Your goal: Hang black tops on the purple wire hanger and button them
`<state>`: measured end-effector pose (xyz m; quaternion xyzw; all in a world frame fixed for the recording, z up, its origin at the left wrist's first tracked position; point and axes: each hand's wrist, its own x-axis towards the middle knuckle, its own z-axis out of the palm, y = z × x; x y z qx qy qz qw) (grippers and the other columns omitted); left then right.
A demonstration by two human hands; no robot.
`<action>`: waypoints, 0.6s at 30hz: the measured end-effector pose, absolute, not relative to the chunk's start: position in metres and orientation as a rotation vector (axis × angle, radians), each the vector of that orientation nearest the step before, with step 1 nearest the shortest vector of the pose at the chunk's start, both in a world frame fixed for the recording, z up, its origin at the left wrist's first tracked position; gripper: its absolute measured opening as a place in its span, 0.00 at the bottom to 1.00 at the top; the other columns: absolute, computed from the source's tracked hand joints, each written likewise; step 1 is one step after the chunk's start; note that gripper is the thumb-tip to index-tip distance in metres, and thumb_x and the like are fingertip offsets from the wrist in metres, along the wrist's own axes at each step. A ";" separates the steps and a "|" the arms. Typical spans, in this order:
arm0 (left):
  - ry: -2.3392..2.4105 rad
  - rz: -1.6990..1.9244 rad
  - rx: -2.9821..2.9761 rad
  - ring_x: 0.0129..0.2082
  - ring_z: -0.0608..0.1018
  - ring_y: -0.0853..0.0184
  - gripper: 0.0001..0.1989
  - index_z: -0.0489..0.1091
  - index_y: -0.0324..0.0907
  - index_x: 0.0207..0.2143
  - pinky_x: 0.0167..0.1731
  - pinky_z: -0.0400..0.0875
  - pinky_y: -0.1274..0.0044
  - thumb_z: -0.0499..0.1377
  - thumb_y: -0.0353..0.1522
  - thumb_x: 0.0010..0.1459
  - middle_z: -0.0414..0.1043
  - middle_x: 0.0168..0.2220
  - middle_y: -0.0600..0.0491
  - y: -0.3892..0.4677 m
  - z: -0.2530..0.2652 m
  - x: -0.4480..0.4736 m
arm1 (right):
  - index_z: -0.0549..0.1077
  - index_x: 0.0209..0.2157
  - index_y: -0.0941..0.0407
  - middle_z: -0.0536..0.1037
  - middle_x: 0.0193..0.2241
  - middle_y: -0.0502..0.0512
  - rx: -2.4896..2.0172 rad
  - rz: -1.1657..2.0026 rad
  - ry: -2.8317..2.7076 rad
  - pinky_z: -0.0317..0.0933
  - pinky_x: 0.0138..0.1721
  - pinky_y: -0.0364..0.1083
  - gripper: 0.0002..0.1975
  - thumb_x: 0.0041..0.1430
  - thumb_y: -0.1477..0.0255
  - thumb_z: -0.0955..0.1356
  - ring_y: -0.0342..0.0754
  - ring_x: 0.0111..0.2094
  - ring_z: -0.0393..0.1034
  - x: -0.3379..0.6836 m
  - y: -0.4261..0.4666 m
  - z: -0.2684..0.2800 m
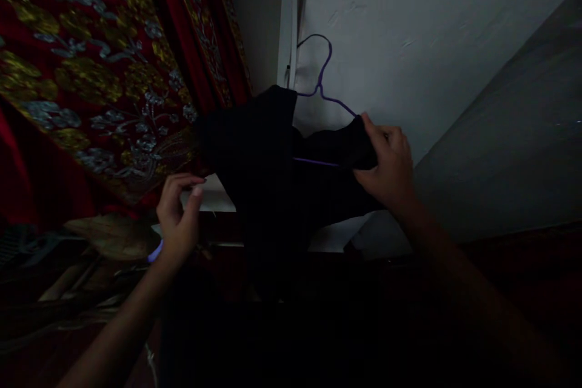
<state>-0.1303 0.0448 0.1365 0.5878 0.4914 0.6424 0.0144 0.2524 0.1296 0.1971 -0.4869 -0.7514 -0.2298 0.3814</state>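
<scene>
A black garment (268,151) hangs on a thin purple hanger (339,101), whose hook points up against the pale surface behind. My right hand (386,160) is closed on the garment's right shoulder, by the hanger's end, with the thumb below and fingers partly hidden behind. To the left of the cloth, my left hand (179,209) is apart from it and holds nothing. Its fingers are curved, with a small gap between thumb and fingertips. The hanger's lower bar shows across the neck opening. The garment's lower part fades into shadow.
Red drapery (122,73) with gold and silver embroidery fills the upper left. A pale wall or panel (386,24) rises behind the hanger, beside a white vertical edge (288,18). Dim, cluttered items, including a tan leaf-like piece (118,236), lie at lower left.
</scene>
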 end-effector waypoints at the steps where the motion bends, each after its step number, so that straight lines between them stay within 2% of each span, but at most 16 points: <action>1: 1.524 1.902 1.976 0.45 0.76 0.60 0.09 0.74 0.43 0.38 0.50 0.70 0.67 0.59 0.39 0.64 0.75 0.40 0.50 0.043 0.135 -0.121 | 0.53 0.72 0.50 0.67 0.51 0.64 -1.234 -0.576 -1.945 0.64 0.52 0.62 0.46 0.53 0.70 0.71 0.64 0.51 0.65 0.247 0.127 0.203; 4: 1.393 1.572 2.269 0.44 0.77 0.60 0.10 0.73 0.43 0.46 0.48 0.71 0.68 0.57 0.36 0.66 0.76 0.42 0.49 0.041 0.129 -0.092 | 0.54 0.72 0.48 0.66 0.52 0.63 -1.189 -0.541 -2.001 0.63 0.52 0.62 0.46 0.53 0.70 0.72 0.64 0.52 0.65 0.233 0.118 0.208; 7: 1.302 1.254 2.380 0.43 0.79 0.61 0.18 0.67 0.45 0.59 0.46 0.73 0.69 0.55 0.34 0.68 0.78 0.43 0.49 0.045 0.120 -0.067 | 0.54 0.72 0.49 0.66 0.52 0.63 -1.148 -0.501 -2.031 0.63 0.53 0.62 0.47 0.53 0.70 0.72 0.64 0.52 0.65 0.231 0.110 0.200; 10: 1.363 0.890 2.407 0.43 0.82 0.60 0.22 0.62 0.49 0.65 0.43 0.75 0.69 0.52 0.34 0.70 0.79 0.50 0.48 0.052 0.110 -0.048 | 0.54 0.72 0.49 0.66 0.54 0.63 -1.135 -0.480 -2.046 0.64 0.54 0.62 0.47 0.52 0.71 0.73 0.64 0.53 0.65 0.236 0.105 0.188; 14: 1.558 0.662 2.421 0.45 0.83 0.56 0.25 0.59 0.49 0.68 0.42 0.76 0.68 0.52 0.34 0.70 0.76 0.56 0.46 0.060 0.100 -0.035 | 0.54 0.72 0.49 0.67 0.54 0.64 -1.142 -0.465 -2.041 0.64 0.55 0.63 0.48 0.52 0.70 0.74 0.65 0.53 0.65 0.240 0.108 0.181; 16: 1.624 0.571 2.439 0.43 0.83 0.55 0.22 0.62 0.45 0.65 0.40 0.75 0.67 0.53 0.34 0.70 0.78 0.52 0.43 0.060 0.097 -0.034 | 0.54 0.72 0.50 0.66 0.55 0.65 -1.146 -0.439 -2.042 0.63 0.56 0.64 0.48 0.52 0.69 0.75 0.66 0.55 0.65 0.240 0.111 0.180; 18: 1.579 0.519 2.470 0.41 0.82 0.55 0.17 0.69 0.43 0.58 0.40 0.74 0.67 0.53 0.34 0.70 0.79 0.44 0.43 0.058 0.092 -0.035 | 0.53 0.72 0.50 0.65 0.59 0.66 -1.141 -0.414 -2.048 0.61 0.58 0.66 0.49 0.53 0.67 0.75 0.67 0.58 0.63 0.237 0.112 0.178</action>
